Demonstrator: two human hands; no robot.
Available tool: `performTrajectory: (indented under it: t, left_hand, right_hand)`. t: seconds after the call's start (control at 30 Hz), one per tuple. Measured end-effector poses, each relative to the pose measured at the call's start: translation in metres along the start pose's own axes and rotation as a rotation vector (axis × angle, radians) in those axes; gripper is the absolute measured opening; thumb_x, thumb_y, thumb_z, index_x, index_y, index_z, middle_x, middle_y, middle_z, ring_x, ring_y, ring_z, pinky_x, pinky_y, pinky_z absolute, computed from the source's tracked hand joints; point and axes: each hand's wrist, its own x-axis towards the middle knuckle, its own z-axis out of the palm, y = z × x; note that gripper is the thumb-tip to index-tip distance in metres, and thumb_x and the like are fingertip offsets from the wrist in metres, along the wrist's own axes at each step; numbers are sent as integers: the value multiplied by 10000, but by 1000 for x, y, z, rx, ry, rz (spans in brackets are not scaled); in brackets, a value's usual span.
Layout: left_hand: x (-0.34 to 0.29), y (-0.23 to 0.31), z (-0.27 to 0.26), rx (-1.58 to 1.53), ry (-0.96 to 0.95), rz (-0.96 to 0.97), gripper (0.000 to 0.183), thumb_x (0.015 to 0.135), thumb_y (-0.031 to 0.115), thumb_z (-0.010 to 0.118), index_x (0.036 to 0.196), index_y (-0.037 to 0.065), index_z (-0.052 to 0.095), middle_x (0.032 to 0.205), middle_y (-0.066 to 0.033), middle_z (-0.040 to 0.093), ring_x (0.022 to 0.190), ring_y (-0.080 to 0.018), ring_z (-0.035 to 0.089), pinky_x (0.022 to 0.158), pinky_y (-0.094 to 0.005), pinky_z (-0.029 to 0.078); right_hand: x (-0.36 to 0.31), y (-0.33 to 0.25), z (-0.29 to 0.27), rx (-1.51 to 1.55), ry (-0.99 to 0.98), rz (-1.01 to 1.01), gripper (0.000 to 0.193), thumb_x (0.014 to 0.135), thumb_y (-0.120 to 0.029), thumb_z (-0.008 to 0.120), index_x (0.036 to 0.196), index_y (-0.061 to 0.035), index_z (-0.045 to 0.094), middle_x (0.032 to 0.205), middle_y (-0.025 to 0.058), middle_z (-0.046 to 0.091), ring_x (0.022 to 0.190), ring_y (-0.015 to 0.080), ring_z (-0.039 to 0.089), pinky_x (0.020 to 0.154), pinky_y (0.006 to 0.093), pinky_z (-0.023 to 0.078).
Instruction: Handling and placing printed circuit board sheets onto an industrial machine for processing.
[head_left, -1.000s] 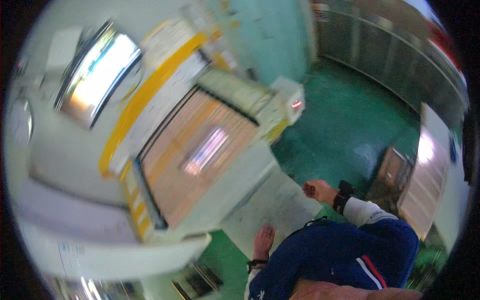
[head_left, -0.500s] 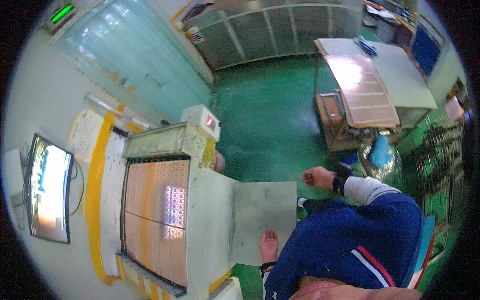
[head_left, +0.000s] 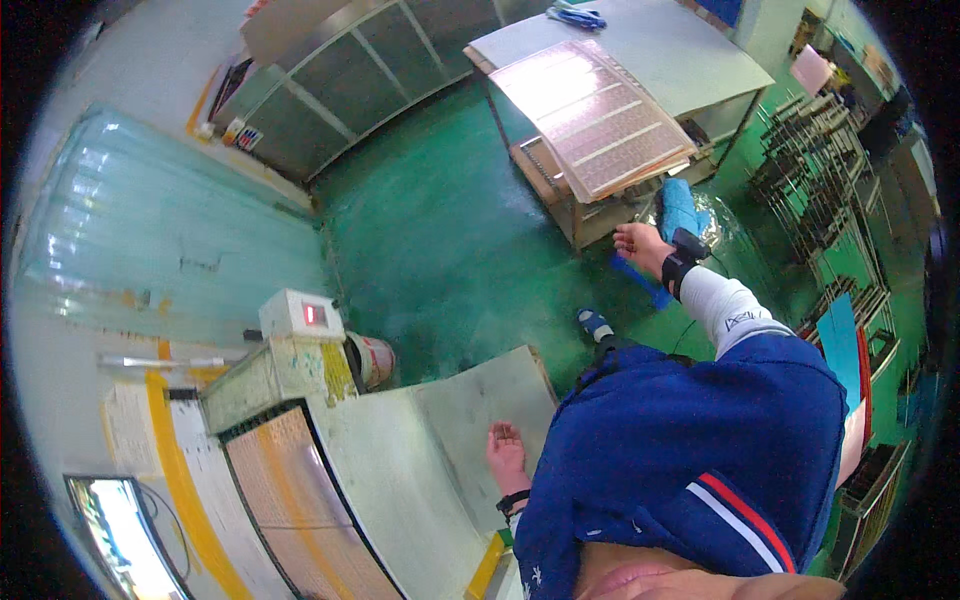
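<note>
My left hand (head_left: 506, 452) is over a grey sheet-like ledge (head_left: 470, 405) that juts from a pale machine (head_left: 385, 455). Its fingers are apart and loosely bent, and nothing shows in them. Reaching forward on the right, my right hand (head_left: 640, 246) also appears empty, with its fingers loosely curled and not closed. It is nearest to a stack of thin copper-coloured panels (head_left: 605, 120), which overhangs the near side of a table, but a gap separates them. Dark bands circle both my wrists.
The panels lie on a grey-topped table (head_left: 680, 50) with blue gloves (head_left: 577, 16) at its far edge. Metal racks (head_left: 825, 190) stand to the right. A bucket (head_left: 372, 360) sits behind the machine, and a screen (head_left: 130, 540) is at lower left. The floor (head_left: 420, 240) is green.
The view has swung to the right and I am turned closer to the table. My right hand is now nearer the panel stack; my left hand remains over the grey ledge.
</note>
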Motion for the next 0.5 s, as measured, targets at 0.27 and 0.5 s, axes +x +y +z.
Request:
performTrajectory:
  t: [0.27, 0.5]
  left_hand:
    - [76, -23, 159, 148, -98, -106, 271, 965, 191, 498, 1171, 24, 554, 1096, -113, 620, 1048, -265, 579, 911, -396, 485]
    - [118, -89, 339, 466, -351, -266, 314, 968, 190, 498, 1228, 15, 524, 1182, -130, 579, 1071, -273, 564, 926, -392, 469]
  right_hand:
    - [29, -125, -62, 101, 204, -426, 227, 886, -88, 487, 1090, -27, 565, 836, 63, 628, 690, 159, 594, 624, 312, 499]
    - [50, -194, -114, 93, 344, -412, 243, 892, -101, 494, 1111, -36, 576, 944, 45, 619, 768, 141, 564, 677, 301, 486]
